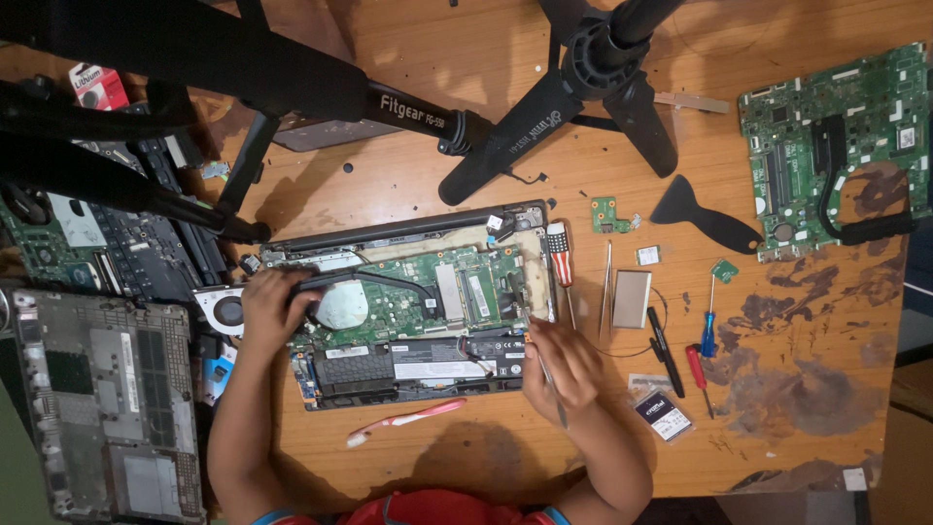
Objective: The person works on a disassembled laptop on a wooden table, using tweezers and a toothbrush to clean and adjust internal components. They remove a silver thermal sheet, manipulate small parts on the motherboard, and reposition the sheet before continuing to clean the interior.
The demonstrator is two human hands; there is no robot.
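An opened laptop (408, 301) lies in the middle of the wooden table, its green board, heat pipe and black battery exposed. My left hand (272, 309) rests on the laptop's left side, fingers over the heat pipe beside the round fan (225, 309). My right hand (562, 367) sits at the laptop's lower right corner and grips a thin metal tool (550, 384), whose tip touches the board near the right edge.
A second green board (826, 146) lies far right. Screwdrivers (708, 331), tweezers (605, 292), a black pry tool (705, 219) and a small silver box (632, 298) lie right of the laptop. A pink toothbrush (403, 421) lies in front. Tripod legs (544, 107) span the top. A laptop cover (102, 399) lies left.
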